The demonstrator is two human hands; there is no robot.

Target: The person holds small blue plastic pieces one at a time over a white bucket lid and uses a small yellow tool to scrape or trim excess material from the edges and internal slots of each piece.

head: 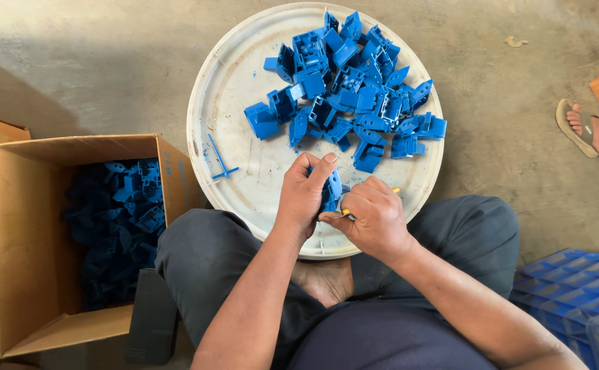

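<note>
My left hand (304, 195) grips a blue plastic moulding (332, 190) over the round white tray (244, 82), steadying it for the small yellow-handled knife (349, 213) pinched in my right hand (375, 218); untrimmed pieces (354, 89) wait piled ahead, others fill the cardboard box (32, 226) beside my left knee.

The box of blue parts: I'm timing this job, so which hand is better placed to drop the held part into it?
Probably the left hand: it already holds the blue part, and the box stands on that side. The right hand is busy with a small yellow-handled tool and sits farther away.
</note>
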